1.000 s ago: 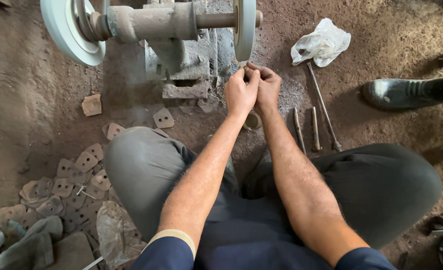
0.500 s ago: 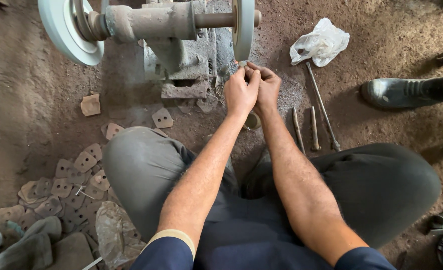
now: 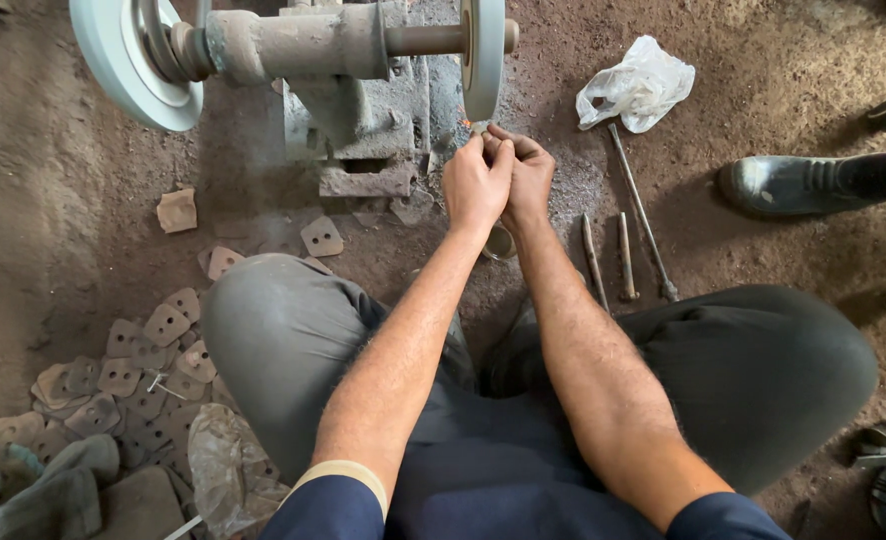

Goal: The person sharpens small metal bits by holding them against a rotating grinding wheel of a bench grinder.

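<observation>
Just below the grinding wheel [image 3: 484, 55], both hands, left [image 3: 475, 185] and right [image 3: 530, 178], pinch a small metal piece [image 3: 479, 128] in closed fingers; a slip could drag fingertips onto the wheel's rim.

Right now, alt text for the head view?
Seated on a dirt floor, a person presses both hands, left hand and right hand, together against a spinning-type grinding wheel, pinching something too small to identify. Metal plates lie at left, rods at right.
</observation>
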